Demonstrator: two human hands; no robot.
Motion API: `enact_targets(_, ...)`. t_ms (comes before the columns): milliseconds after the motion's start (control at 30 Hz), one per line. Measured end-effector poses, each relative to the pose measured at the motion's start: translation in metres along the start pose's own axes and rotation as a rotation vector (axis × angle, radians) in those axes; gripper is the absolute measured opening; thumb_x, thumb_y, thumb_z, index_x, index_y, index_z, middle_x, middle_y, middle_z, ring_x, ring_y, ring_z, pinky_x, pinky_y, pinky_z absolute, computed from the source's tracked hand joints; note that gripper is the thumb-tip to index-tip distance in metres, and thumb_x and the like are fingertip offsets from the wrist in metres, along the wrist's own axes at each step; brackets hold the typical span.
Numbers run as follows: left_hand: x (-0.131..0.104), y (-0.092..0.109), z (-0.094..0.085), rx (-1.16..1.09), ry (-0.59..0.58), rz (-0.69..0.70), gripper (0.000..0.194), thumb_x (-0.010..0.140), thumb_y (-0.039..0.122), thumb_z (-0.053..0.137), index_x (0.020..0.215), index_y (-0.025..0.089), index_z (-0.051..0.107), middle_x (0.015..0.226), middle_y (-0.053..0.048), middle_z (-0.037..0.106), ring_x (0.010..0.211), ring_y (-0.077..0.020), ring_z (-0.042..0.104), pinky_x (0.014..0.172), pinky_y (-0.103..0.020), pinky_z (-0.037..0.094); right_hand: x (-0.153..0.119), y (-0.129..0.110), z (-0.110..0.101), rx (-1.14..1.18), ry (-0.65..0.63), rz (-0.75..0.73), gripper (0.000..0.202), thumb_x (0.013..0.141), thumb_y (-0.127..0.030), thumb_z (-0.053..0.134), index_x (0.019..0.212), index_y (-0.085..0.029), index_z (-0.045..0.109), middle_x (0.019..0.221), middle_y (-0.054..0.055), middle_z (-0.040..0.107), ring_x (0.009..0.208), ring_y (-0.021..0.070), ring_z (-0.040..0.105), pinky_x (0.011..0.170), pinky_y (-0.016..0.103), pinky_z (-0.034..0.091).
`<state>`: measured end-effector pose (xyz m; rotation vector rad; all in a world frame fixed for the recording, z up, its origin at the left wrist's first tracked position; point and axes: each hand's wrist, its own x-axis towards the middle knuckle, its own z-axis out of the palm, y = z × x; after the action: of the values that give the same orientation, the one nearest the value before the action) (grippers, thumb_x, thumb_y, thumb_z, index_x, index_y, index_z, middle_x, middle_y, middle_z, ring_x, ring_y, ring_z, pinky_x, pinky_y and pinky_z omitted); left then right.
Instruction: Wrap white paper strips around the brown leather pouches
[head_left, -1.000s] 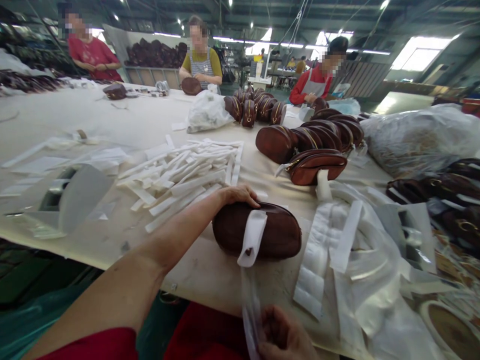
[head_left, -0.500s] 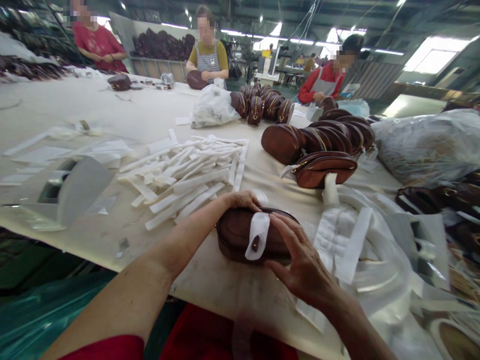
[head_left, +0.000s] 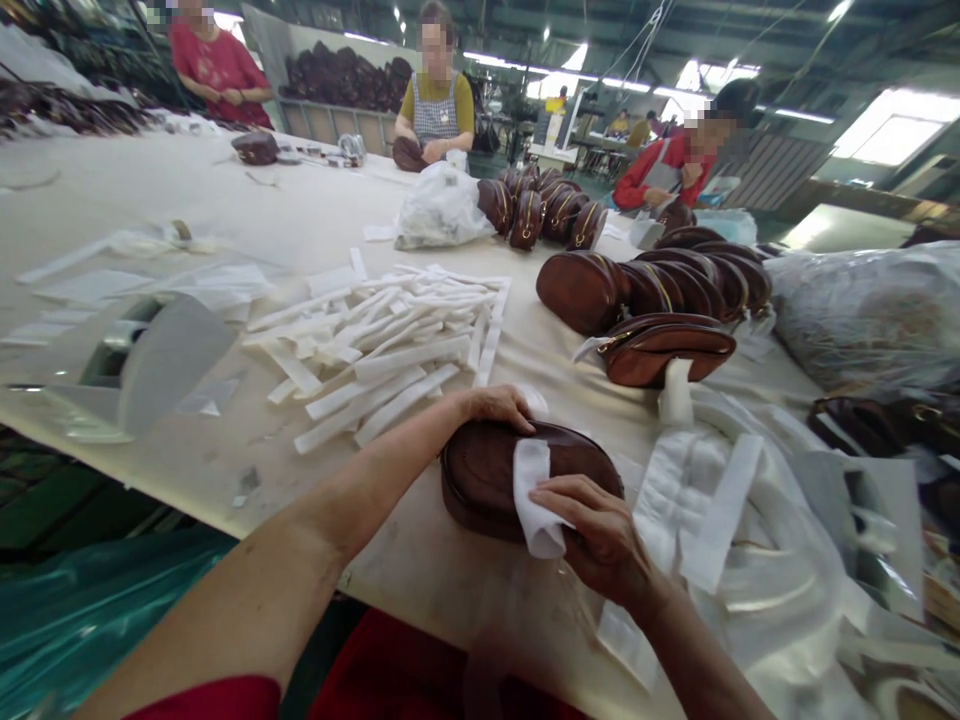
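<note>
A dark brown oval leather bag lies on the table before me, close to the front edge. My left hand grips the bag's far upper edge, its fingertips partly hidden behind it. Across the front of the bag runs a white strip that looks like soft paper or foam. The lower part of this strip is curled, and my right hand has its fingers closed on it. A bit of white material shows behind the bag, beyond my left hand.
A heap of white strips lies left of centre. Finished-looking brown bags stand in rows at the right, near a large plastic bundle. White sheeting covers the right side. Three people work across the table.
My right hand has gone from spread fingers beside the bag to closing on the white strip. The strip's looped lower end has been pulled down and right. The view has shifted slightly.
</note>
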<state>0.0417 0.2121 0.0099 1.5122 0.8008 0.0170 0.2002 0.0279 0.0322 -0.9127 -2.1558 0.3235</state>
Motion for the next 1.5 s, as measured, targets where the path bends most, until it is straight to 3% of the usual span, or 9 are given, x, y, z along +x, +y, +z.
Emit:
enact_targets(167, -0.013, 0.013, 0.002, 0.025, 0.063, -0.029, 0.032, 0.05, 0.038, 0.081, 0.068, 0.014, 0.072, 0.056, 0.0, 0.062, 0.052, -0.0118, 0.05, 0.052, -0.022, 0.039, -0.003, 0.001, 0.005, 0.071, -0.001, 0.05, 0.027, 0.084, -0.022, 0.05, 0.108, -0.02, 0.063, 0.096, 0.01, 0.067, 0.088, 0.0189, 0.063, 0.075, 0.032, 0.052)
enact_targets(367, -0.003, 0.019, 0.008, -0.016, 0.279, -0.045, 0.031, 0.059, 0.04, 0.079, 0.055, 0.012, 0.065, 0.046, 0.001, 0.053, 0.044, -0.0085, 0.042, 0.045, -0.022, 0.032, -0.01, 0.002, 0.008, 0.074, -0.01, 0.084, 0.029, 0.081, -0.021, 0.055, 0.109, -0.021, 0.062, 0.098, 0.009, 0.067, 0.09, 0.019, 0.062, 0.076, 0.031, 0.052)
enact_targets(567, 0.01, 0.023, 0.009, -0.106, 0.481, -0.003, 0.019, 0.071, 0.028, 0.07, 0.076, 0.011, 0.063, 0.064, -0.003, 0.062, 0.052, -0.0096, 0.054, 0.049, -0.02, 0.039, -0.011, 0.001, 0.009, 0.061, 0.02, 0.088, 0.026, 0.083, -0.023, 0.053, 0.107, -0.021, 0.064, 0.095, 0.008, 0.067, 0.086, 0.0178, 0.064, 0.075, 0.03, 0.052)
enact_targets(733, -0.005, 0.027, 0.009, -0.084, 0.594, 0.165, 0.014, 0.075, 0.025, 0.06, 0.078, 0.011, 0.063, 0.07, -0.005, 0.065, 0.06, -0.0103, 0.059, 0.057, -0.02, 0.042, -0.012, 0.002, 0.009, 0.061, 0.021, 0.096, 0.027, 0.083, -0.024, 0.053, 0.107, -0.021, 0.064, 0.096, 0.009, 0.067, 0.088, 0.0187, 0.064, 0.077, 0.031, 0.053)
enact_targets(867, -0.033, 0.025, 0.028, 0.057, 0.603, 0.347, 0.014, 0.074, 0.026, 0.061, 0.075, 0.013, 0.066, 0.073, -0.003, 0.064, 0.066, -0.0115, 0.057, 0.065, -0.022, 0.044, -0.013, 0.003, 0.01, 0.051, 0.016, 0.095, 0.027, 0.083, -0.024, 0.052, 0.107, -0.021, 0.064, 0.097, 0.009, 0.067, 0.088, 0.0188, 0.064, 0.076, 0.031, 0.052)
enact_targets(1033, -0.067, 0.012, 0.057, 0.331, 0.515, 0.533, 0.008, 0.074, 0.02, 0.063, 0.068, 0.016, 0.067, 0.079, -0.002, 0.062, 0.077, -0.0134, 0.056, 0.075, -0.024, 0.042, -0.014, 0.004, 0.011, 0.044, 0.015, 0.079, 0.029, 0.081, -0.022, 0.052, 0.107, -0.018, 0.064, 0.098, 0.01, 0.067, 0.088, 0.0195, 0.063, 0.076, 0.032, 0.052)
enact_targets(1200, -0.075, 0.006, 0.067, 0.519, 0.513, 0.626, 0.016, 0.082, 0.018, 0.058, 0.07, 0.017, 0.068, 0.078, -0.004, 0.062, 0.077, -0.0146, 0.053, 0.075, -0.026, 0.041, -0.013, 0.003, 0.01, 0.039, 0.031, 0.078, 0.029, 0.079, -0.017, 0.052, 0.106, -0.019, 0.065, 0.097, 0.009, 0.067, 0.087, 0.0189, 0.063, 0.075, 0.031, 0.052)
enact_targets(1367, -0.084, 0.0, 0.079, 0.77, 0.529, 0.835, 0.018, 0.087, 0.016, 0.051, 0.077, 0.015, 0.066, 0.079, -0.005, 0.063, 0.076, -0.014, 0.054, 0.072, -0.023, 0.043, -0.011, 0.001, 0.009, 0.035, 0.052, 0.071, 0.027, 0.082, -0.019, 0.052, 0.107, -0.019, 0.064, 0.097, 0.009, 0.067, 0.087, 0.0184, 0.063, 0.076, 0.031, 0.052)
enact_targets(1500, -0.095, -0.011, 0.091, 0.756, 0.57, 0.9, 0.02, 0.09, 0.017, 0.047, 0.082, 0.015, 0.065, 0.079, -0.004, 0.064, 0.076, -0.013, 0.056, 0.072, -0.022, 0.045, -0.012, 0.002, 0.011, 0.049, 0.045, 0.056, 0.022, 0.084, -0.022, 0.053, 0.103, -0.02, 0.064, 0.093, 0.008, 0.065, 0.085, 0.0181, 0.062, 0.074, 0.031, 0.052)
